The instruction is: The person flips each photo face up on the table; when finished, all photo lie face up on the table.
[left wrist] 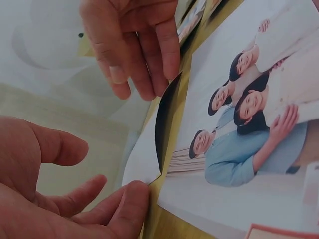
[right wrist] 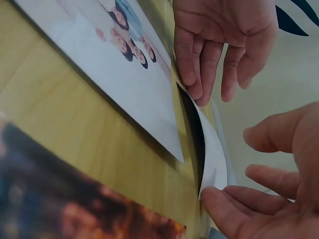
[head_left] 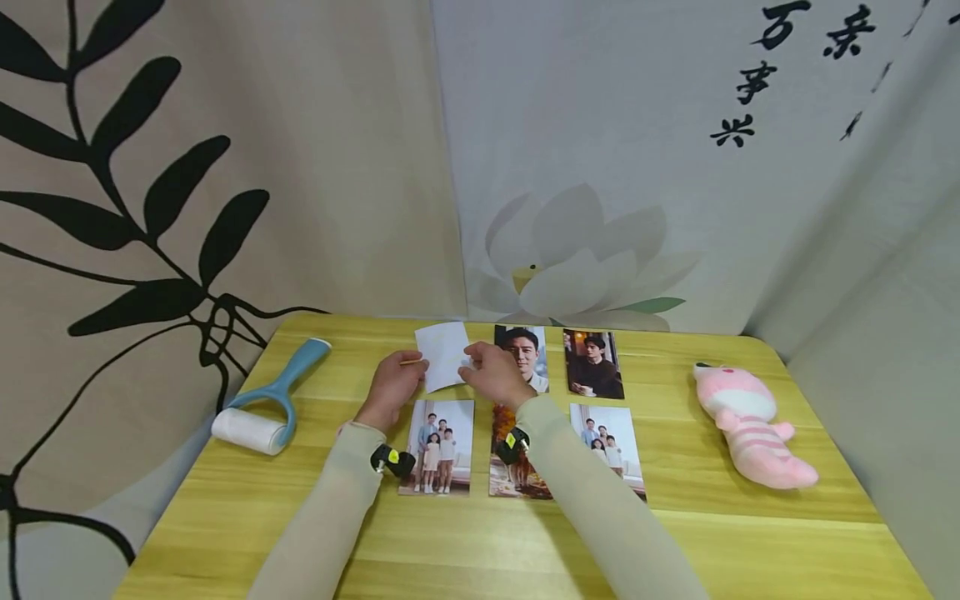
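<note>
A photo, its white back turned up and its sheet bowed, is held at the back left of the table. My left hand pinches its left edge with the fingertips. At the opposite edge, my right hand grips it the same way, other fingers loosely spread. From the side, the bent photo shows a dark underside, whose picture cannot be made out. Just in front lies a family photo. Beside my right hand lies a portrait, partly covered by it.
A photo of a person in dark clothes, an orange-brown photo and another family photo lie rightward, the latter two partly under my right arm. A blue-handled lint roller is at left, a pink plush toy at right. Curtains stand behind the table.
</note>
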The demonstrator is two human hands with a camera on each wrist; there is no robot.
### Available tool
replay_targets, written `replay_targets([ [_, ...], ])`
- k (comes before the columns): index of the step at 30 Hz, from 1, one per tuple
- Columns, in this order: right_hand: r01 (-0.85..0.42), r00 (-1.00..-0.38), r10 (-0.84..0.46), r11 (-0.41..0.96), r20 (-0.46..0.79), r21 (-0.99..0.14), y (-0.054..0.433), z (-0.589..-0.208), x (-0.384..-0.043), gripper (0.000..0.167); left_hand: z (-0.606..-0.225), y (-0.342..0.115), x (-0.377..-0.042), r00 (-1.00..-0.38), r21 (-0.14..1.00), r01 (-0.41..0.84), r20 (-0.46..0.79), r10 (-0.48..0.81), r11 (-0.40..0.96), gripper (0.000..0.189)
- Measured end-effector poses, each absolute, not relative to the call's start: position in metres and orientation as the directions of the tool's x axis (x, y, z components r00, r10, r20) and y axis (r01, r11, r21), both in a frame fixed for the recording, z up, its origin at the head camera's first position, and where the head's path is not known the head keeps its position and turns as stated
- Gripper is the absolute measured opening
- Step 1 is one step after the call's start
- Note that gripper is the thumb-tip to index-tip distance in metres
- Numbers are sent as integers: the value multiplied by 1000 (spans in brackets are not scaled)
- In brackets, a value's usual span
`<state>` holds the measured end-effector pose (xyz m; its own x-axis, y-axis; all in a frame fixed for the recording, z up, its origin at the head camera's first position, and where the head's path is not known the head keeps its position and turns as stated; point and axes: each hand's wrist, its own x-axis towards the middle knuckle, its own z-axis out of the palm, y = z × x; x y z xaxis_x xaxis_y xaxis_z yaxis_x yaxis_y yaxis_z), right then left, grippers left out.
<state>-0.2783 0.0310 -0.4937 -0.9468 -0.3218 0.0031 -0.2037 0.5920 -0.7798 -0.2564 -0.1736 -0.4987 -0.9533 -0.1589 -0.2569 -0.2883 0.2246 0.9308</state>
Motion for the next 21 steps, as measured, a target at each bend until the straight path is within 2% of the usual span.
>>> replay_targets([
  [12, -270, -931, -364, 722, -18, -638, 24, -496, -278, 56, -499, -173, -257, -952, 937, -294, -271, -140, 188, 41],
  [21, -302, -921, -388, 746, -20, -594, 19, -498, -279, 52, -501, -176, -256, -956, 939, -282, -257, -144, 199, 42],
])
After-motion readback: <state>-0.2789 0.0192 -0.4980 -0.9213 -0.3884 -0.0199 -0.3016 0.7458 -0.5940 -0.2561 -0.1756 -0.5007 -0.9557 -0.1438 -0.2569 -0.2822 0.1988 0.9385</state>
